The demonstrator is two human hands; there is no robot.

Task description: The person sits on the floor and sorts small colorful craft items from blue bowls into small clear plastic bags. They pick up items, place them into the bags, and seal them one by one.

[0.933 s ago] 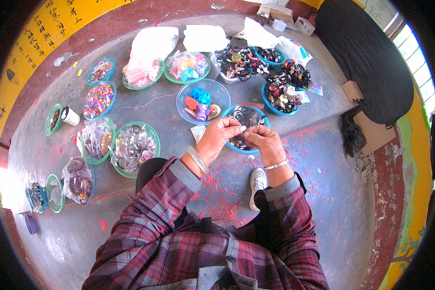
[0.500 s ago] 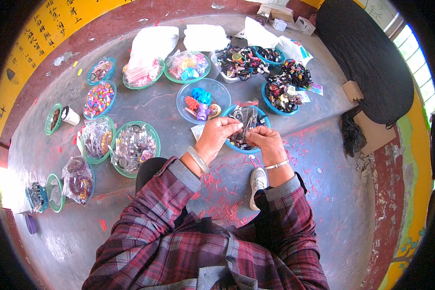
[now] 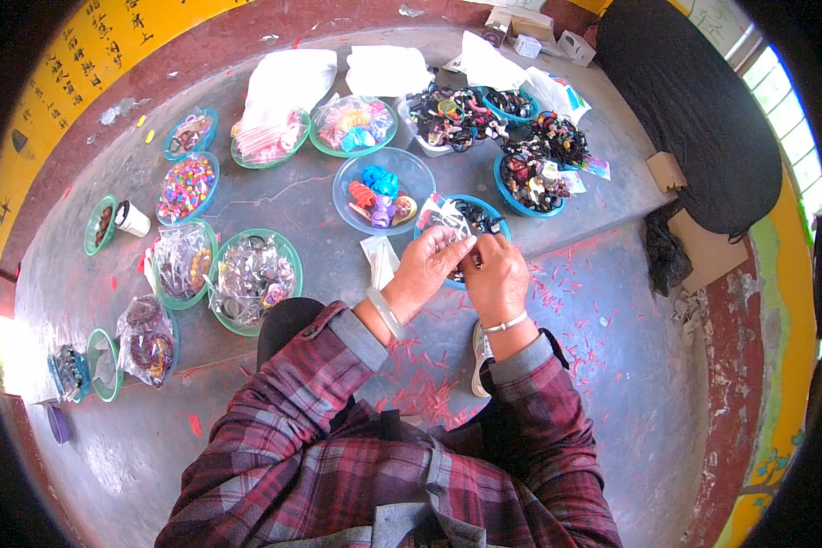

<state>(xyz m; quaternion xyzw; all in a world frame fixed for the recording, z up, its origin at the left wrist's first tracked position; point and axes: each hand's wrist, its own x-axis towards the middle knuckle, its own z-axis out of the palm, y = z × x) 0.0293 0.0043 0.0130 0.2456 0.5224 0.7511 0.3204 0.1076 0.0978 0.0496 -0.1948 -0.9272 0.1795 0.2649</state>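
Observation:
My left hand [image 3: 425, 269] pinches a small clear plastic packet [image 3: 440, 216] with white, dark and red parts. Close against it, my right hand [image 3: 500, 279] has its fingers curled and pressed together at the packet's lower end; what they grip is hidden. Both hands are over the near side of a blue bowl [image 3: 453, 284] containing dark hair ties [image 3: 478, 216]. Just beyond, a wide clear bowl [image 3: 340, 215] holds blue, red and purple bundles [image 3: 381, 182]. A flat white packet [image 3: 380, 259] lies left of my left hand.
Left are green bowls of bagged accessories [image 3: 254, 274] and a bowl of colourful small pieces [image 3: 188, 188]. Farther back stand a tub of dark hair ties [image 3: 447, 119] and white bags [image 3: 292, 78]. Red scraps [image 3: 420, 393] litter the floor near my shoe [image 3: 480, 361]. A ledge edge crosses right.
The packet has tilted left and now shows a white face. My hands have come closer together; the right has turned knuckles up, and the left has dropped slightly.

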